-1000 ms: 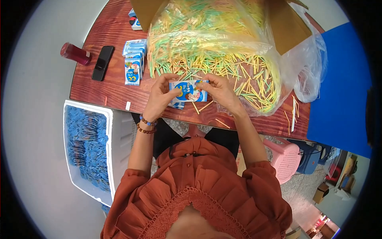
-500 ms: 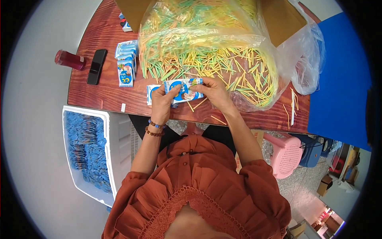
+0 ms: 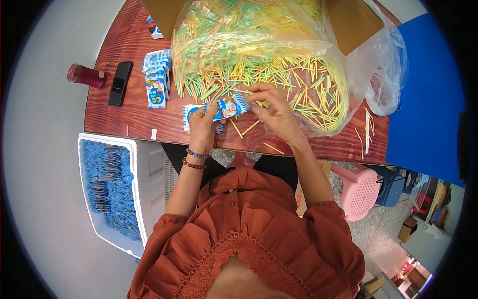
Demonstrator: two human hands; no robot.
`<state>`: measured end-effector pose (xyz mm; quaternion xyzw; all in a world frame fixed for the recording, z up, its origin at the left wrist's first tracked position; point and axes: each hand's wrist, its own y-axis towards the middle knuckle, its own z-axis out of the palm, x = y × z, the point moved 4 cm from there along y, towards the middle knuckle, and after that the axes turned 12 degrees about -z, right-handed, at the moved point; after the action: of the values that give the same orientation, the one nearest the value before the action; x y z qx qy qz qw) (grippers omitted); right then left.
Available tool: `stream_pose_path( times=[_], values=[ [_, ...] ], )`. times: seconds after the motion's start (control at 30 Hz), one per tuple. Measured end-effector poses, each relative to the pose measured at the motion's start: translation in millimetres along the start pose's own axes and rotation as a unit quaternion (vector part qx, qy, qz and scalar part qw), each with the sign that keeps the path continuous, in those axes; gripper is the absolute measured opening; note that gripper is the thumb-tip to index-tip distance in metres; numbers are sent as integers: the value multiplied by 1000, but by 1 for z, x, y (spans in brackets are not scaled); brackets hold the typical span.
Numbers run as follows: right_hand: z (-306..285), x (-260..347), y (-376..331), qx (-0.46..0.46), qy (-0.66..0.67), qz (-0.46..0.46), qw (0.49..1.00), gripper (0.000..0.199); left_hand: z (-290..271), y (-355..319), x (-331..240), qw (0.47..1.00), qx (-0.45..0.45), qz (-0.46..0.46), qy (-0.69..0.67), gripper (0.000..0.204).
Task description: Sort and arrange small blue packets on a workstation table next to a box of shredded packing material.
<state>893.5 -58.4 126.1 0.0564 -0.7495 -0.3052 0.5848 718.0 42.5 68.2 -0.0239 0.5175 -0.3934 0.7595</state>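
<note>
On the worktop [image 3: 149,124], straws [image 3: 259,74] are spilled from a clear bag [image 3: 378,74] — a blue packet [image 3: 226,107] is pinched by the left hand [image 3: 203,127] and right hand [image 3: 274,112].

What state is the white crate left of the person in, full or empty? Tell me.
Partly full: blue packets heap along the left side of the white crate, while its right side shows bare white wall.

A blue-and-white printed packet [image 3: 226,108] is gripped; beyond the grip, yellow, green and orange sticks [image 3: 259,74] are heaped, and below-left a white bin [image 3: 142,184] of blue packets is seen.
</note>
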Motion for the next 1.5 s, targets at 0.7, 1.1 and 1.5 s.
stream_pose_path(
  times=[0.7,1.1,1.5],
  values=[
    [-109,-71,125,71,-214,47,973,37,9,-9,-5,996,29,-38,80,19],
    [-70,-57,115,91,-332,72,936,25,11,-13,-9,998,-10,-38,52,20],
    [22,-78,124,179,-632,-53,752,18,8,-13,-5,998,-24,-34,38,19]
  ],
)
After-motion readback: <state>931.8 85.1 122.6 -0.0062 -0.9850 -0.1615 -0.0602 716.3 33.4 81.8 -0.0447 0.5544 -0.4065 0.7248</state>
